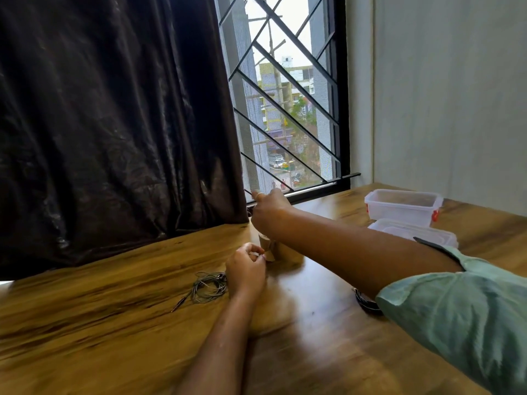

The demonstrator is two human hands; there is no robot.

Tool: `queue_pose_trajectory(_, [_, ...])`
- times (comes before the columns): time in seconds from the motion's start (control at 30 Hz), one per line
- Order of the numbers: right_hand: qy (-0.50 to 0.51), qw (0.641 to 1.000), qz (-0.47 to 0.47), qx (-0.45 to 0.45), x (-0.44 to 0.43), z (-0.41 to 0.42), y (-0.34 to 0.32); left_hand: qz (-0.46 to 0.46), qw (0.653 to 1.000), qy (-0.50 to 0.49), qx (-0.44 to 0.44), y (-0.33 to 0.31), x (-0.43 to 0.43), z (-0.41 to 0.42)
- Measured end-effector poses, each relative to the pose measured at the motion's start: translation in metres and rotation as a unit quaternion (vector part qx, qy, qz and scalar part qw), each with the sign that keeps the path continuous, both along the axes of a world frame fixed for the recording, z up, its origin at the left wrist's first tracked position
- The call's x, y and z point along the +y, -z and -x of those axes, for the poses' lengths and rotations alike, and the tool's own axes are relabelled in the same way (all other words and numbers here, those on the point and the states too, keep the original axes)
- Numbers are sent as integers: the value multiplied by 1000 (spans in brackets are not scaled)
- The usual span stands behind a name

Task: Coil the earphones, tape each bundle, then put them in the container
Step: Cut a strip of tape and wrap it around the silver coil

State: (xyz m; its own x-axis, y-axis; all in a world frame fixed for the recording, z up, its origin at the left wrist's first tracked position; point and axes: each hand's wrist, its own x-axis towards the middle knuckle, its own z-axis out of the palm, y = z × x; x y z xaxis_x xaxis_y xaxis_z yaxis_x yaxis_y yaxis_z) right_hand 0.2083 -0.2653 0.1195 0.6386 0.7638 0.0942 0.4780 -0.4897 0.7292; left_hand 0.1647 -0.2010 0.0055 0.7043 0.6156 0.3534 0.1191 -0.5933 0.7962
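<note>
Nearest to the camera, a dark second bundle (366, 302) lies on the wooden table (114, 323). Most of it is tucked under the pale green sleeve (456, 303), so I can't really tell how it's wound. It sits well to the right of the left hand's fingers and nearer than them.

The coiled earphones (209, 287) lie flat just left of the left hand (246, 269), on the wrist side and nearer than the fingertips. The coil's edge comes right up to the hand, but I can't tell if they touch. It's a loose, roundish loop. Its jack lead trails out straight, with the plug (178, 305) pointing left and toward the camera, away from the fingers.

The left fingers are curled in tight, pinching a loose brown flap of the tape roll (285, 253). The roll is right at the fingertips on their far-right side and half hidden by the right forearm.

Beyond that, the right hand (269, 209) is reaching out over the roll toward the window sill. Its fingers are bunched up and blurred, so I honestly can't tell what they hold, if anything.

Far right of both hands are the clear lid (413, 232) and, behind it, the open container (403, 206). A dark curtain (114, 124) hangs at the back.
</note>
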Motion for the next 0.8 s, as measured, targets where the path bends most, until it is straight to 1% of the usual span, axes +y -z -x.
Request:
queue_pose_trajectory(0.13, [0,1000,18,0,6,-4,14,5,1000,-3,-8,1,2,-2])
queue_pose_trajectory(0.33, [11,1000,1,-10,12,-5,19,7,1000,4,-10,1,2,-2])
queue_pose_trajectory(0.53, [16,999,14,-26,15,-10,24,6,1000,2,-8,2,2,-2])
queue_pose_trajectory(0.63, [0,999,21,-28,15,-12,23,2,1000,-3,-10,2,2,-3])
queue_pose_trajectory(0.8, [-61,997,28,-44,9,-10,22,-16,1000,-4,-8,2,1,-2])
